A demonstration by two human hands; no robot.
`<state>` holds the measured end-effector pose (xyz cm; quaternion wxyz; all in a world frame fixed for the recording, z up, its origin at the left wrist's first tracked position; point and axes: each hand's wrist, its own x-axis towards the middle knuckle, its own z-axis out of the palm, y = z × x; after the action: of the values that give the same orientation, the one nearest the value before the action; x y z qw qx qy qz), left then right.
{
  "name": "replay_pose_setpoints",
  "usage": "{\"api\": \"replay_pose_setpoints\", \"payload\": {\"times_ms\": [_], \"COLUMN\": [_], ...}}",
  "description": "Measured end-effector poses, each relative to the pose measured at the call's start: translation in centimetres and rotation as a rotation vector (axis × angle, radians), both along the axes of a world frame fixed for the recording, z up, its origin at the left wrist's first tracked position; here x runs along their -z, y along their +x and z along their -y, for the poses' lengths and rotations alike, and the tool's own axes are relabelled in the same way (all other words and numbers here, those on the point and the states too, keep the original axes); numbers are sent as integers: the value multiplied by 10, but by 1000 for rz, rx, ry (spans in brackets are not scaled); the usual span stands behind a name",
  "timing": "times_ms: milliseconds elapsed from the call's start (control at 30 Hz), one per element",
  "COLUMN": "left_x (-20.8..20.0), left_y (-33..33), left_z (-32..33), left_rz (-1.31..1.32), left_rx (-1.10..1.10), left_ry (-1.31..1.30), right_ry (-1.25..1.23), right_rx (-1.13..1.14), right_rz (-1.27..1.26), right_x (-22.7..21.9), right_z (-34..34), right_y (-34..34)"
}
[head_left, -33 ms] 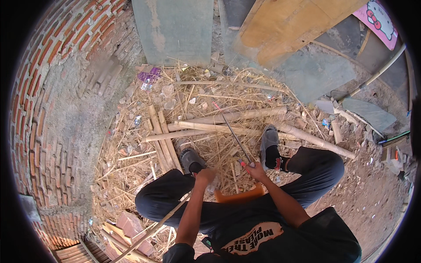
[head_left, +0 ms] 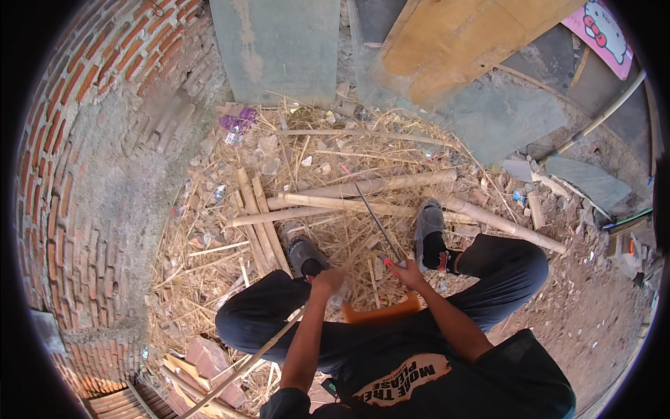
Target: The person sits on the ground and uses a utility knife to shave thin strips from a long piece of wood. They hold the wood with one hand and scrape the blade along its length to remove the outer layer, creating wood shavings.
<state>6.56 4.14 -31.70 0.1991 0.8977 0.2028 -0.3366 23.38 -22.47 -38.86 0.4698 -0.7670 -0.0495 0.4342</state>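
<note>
My left hand (head_left: 326, 281) is closed around a long, pale bamboo strip (head_left: 269, 342). The strip slants back past my left thigh toward the lower left, and its front end blurs into the straw. In my right hand (head_left: 406, 271) is the red handle of a long knife (head_left: 377, 222), its thin dark blade pointing forward and left over the bamboo on the ground. The two hands are apart, between my knees. Under me shows the edge of an orange stool (head_left: 382, 312).
Bamboo poles (head_left: 391, 183) and split bamboo slats (head_left: 259, 227) lie by my shoes among shavings and rubble. A brick wall (head_left: 77, 209) rises at left. Grey sheets (head_left: 279, 56) and a tan board (head_left: 453, 49) lean at the back. Broken bricks (head_left: 208, 359) lie lower left.
</note>
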Motion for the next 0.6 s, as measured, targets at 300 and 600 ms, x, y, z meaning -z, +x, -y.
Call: {"api": "replay_pose_setpoints", "payload": {"times_ms": [300, 600], "left_x": [-10, -10], "left_y": [6, 1], "left_z": [7, 12], "left_rz": [-87, -63], "left_rx": [25, 4], "left_ry": [-20, -42], "right_ry": [-83, -132], "right_rx": [-9, 14], "right_rz": [62, -58], "right_x": [15, 3], "right_z": [24, 11], "right_y": [-2, 3]}}
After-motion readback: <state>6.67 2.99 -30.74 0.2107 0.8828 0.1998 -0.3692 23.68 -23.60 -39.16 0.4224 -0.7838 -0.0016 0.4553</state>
